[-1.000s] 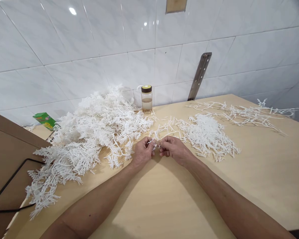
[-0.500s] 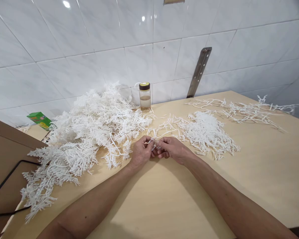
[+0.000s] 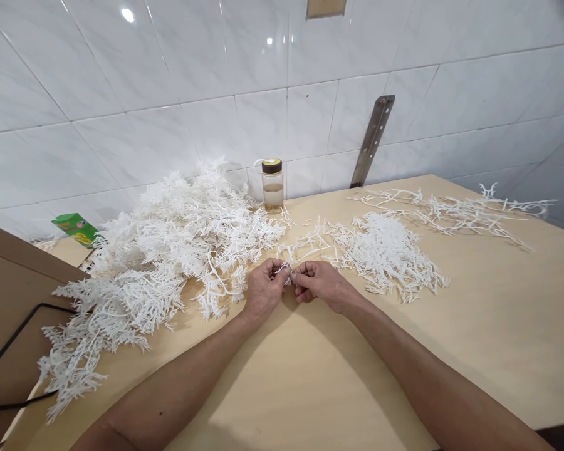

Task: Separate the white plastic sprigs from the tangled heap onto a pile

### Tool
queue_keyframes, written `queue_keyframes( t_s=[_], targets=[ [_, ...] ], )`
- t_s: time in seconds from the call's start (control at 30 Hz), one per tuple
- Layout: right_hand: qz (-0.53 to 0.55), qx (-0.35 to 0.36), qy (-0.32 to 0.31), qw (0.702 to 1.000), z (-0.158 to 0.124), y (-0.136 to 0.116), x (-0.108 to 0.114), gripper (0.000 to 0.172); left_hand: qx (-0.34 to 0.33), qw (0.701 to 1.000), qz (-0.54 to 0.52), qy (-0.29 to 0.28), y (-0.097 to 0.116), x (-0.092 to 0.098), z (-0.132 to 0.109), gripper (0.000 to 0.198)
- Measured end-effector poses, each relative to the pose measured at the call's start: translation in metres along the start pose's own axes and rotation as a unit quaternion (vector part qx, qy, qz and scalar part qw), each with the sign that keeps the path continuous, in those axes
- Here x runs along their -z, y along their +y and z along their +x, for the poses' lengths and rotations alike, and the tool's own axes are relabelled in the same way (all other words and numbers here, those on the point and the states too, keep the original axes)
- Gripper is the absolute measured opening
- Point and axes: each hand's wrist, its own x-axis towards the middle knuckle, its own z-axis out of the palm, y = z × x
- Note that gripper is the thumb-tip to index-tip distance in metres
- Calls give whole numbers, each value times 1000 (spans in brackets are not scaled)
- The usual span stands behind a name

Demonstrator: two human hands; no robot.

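Observation:
My left hand (image 3: 266,287) is closed on a small white plastic sprig (image 3: 282,268), its thin tips poking out between thumb and fingers. Right beside it, my right hand (image 3: 320,285) pinches at the sprig's near end; what lies between those fingertips is mostly hidden. Just beyond both hands, a bare branching white stem (image 3: 313,241) rests on the table. To the left rises a big heap of white feathery plastic sprigs (image 3: 169,241). Right of my hands lies a flatter pile of short white pieces (image 3: 390,250).
Long stripped white stems (image 3: 455,213) lie at the table's (image 3: 498,326) back right. A water bottle (image 3: 273,188) stands near the tiled wall. A green box (image 3: 75,229) and a cardboard box (image 3: 23,282) are at the left. A metal bracket (image 3: 373,141) leans at the wall.
My right hand's fingers have drawn together and its fingertips have shifted slightly at the sprig. My left hand stays almost in place. The view has tilted up a little.

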Motion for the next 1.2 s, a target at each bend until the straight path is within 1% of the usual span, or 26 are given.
queue_keyframes(
  t_s=[0.23, 0.37, 0.53, 0.63, 0.73, 0.8, 0.9, 1.0, 1.2],
  targets=[
    [-32, 8, 64, 997, -3, -3, -6, 12, -24, 999, 48, 5, 1, -2, -4, 15],
    [-73, 8, 80, 994, -4, -5, -9, 4, -30, 998, 60, 2, 3, -2, -5, 12],
    [-123, 31, 87, 988, -4, -4, -9, 6, -35, 998, 57, -2, 3, -2, -5, 13],
    [-136, 32, 84, 987, -4, -4, -9, 6, -38, 997, 65, -7, 1, -1, -3, 16],
    [-136, 34, 80, 987, -4, -4, -9, 6, -48, 993, 104, -11, 1, 1, -1, 15],
    [-134, 38, 79, 987, -5, -3, -9, 5, -68, 988, 141, -11, 1, 2, 0, 13],
    [-132, 38, 74, 988, -6, -4, -10, 4, -100, 979, 179, -4, 3, 3, 0, 15],
    [-130, 44, 67, 988, -7, -6, -11, 5, -104, 977, 184, -3, 4, 3, -1, 17],
    [-118, 52, 70, 989, -9, -5, -14, 5, -116, 978, 176, 1, 1, 3, -3, 19]
  ],
)
